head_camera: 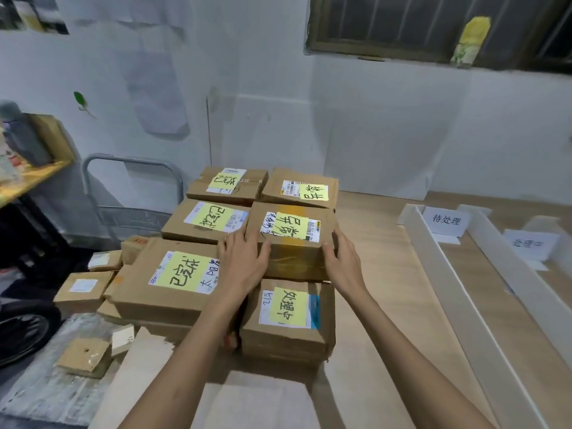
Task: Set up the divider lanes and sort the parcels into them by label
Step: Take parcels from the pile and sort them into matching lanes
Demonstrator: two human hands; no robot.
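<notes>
The table (377,274) is of light wood and stands against a white wall (371,119); the paint on this wall is patchy; high on the right there is a dark window (433,26) with bars, and a yellow packet (470,38) stands on its sill.

On the right part of the table two long white dividers (445,274) (520,274) lie side by side and make lanes; at the far end of the first lane stands a white card (445,220) that reads 待处理; a second card (530,244) stands in the next lane, its writing too blurred to read.

The brown parcels are stacked on the left part of the table, each with a yellow note; the left hand (244,258) and the right hand (340,258) hold the middle parcel (295,258) of the right column from both sides, the fingers curled around its side edges and the thumbs on its near top edge; I cannot tell if it is already lifted.
Just before it lies a parcel marked 处理中 (288,317); to the left lies a bigger parcel marked 已完成 (173,274).

Beyond the left edge of the table stands a grey metal trolley handle (133,162); small cartons (82,289) lie lower on the floor; at the far left a yellow shelf (34,178) carries a grey bottle (24,134).
</notes>
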